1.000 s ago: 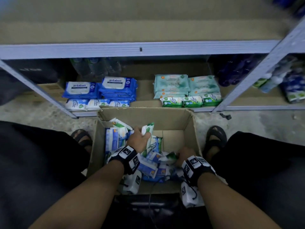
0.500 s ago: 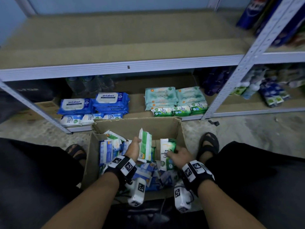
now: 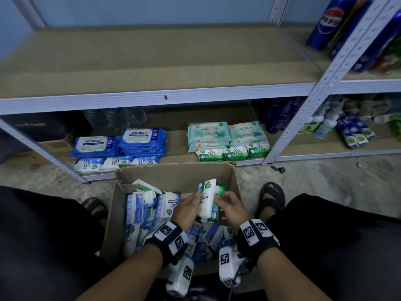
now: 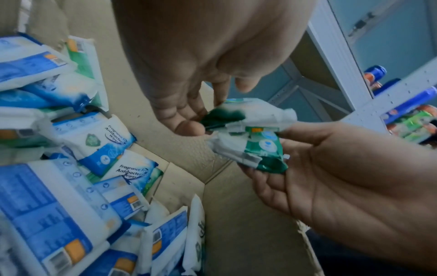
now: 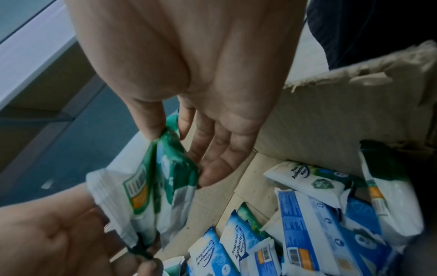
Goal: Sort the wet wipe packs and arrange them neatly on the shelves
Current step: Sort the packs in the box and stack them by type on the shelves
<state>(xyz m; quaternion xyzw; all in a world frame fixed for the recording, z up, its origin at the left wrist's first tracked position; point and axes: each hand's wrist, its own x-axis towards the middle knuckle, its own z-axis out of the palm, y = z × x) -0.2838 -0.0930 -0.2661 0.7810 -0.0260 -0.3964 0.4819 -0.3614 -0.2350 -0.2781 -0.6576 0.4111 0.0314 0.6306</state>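
Both hands are over the open cardboard box (image 3: 180,172) on the floor, holding two green-and-white wipe packs (image 3: 207,199) pressed together upright between them. The left hand (image 3: 186,208) has its grip closed on the packs' near end, fingers (image 4: 187,127) on the green corner. The right hand (image 3: 231,208) pinches the other pack between thumb and fingers (image 5: 212,168). Below them the box holds a jumble of blue-and-white wipe packs (image 3: 149,207). On the lower shelf (image 3: 308,148) behind sit blue antabax packs (image 3: 121,143) to the left and pale green packs (image 3: 227,136) to the right, with small packs lined up in front.
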